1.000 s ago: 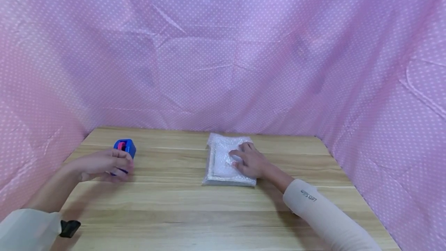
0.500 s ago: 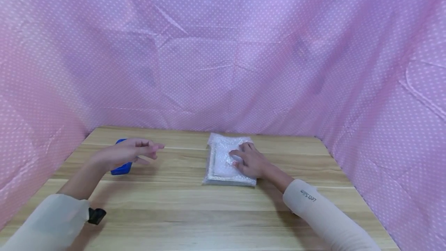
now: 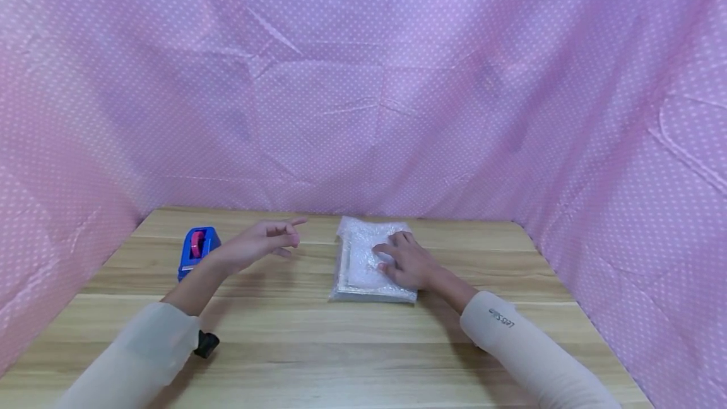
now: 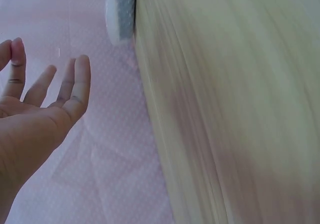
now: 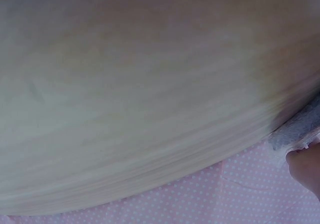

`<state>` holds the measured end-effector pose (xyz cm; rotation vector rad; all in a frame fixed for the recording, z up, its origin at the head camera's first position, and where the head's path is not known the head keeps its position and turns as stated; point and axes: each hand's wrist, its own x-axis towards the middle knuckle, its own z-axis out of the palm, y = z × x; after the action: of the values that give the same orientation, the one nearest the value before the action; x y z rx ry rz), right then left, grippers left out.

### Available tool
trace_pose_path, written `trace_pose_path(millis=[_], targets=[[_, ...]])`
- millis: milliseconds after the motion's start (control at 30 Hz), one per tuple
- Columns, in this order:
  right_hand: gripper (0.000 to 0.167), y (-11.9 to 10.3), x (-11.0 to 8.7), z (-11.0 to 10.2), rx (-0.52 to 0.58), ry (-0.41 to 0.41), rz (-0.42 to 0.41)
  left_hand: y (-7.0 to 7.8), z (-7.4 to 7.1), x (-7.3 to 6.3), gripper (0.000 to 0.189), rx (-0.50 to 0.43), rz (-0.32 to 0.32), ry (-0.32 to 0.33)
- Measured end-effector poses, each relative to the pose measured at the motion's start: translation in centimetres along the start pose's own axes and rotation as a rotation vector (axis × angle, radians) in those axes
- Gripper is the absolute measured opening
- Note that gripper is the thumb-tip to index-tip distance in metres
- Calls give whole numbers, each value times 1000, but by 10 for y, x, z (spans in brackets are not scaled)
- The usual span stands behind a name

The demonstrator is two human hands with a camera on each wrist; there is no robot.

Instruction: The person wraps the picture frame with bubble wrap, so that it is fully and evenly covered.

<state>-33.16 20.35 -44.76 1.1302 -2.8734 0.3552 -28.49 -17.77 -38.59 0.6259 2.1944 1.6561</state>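
My left hand (image 3: pixel 255 248) is raised over the table between the blue tape dispenser (image 3: pixel 189 259) and a flat parcel in bubble wrap (image 3: pixel 356 264). Thumb and forefinger meet at their tips in the left wrist view, while the other fingers (image 4: pixel 82 81) spread out. A thin glint beside them looks like a short piece of clear tape (image 4: pixel 59 52), pinched there; most of it is too transparent to make out. My right hand (image 3: pixel 411 265) rests on the parcel's right side, fingers bent a little and pressing the wrap. Only part of that hand shows in the right wrist view.
A pink roll (image 3: pixel 197 243) sits in the dispenser at the table's left. The wooden table (image 3: pixel 318 358) ends at a pink dotted curtain (image 3: pixel 352 131) behind and on both sides. A black strap end (image 3: pixel 206 344) hangs from the left sleeve.
My left hand has left the tape dispenser and moved right and slightly away, toward the parcel. The dispenser is uncovered again. Right hand and parcel have stayed in place.
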Motion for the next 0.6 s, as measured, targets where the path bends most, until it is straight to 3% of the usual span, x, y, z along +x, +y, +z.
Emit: trace_pose_path(millis=[133,367,600], targets=[[47,0,0,0,3,-2,5,2,8,14,30,30,3,14],[47,1,0,-1,1,0,6,9,16,36,40,111,-85,65],[47,1,1,-1,2,5,-2,11,28,59,35,249,-61,116]])
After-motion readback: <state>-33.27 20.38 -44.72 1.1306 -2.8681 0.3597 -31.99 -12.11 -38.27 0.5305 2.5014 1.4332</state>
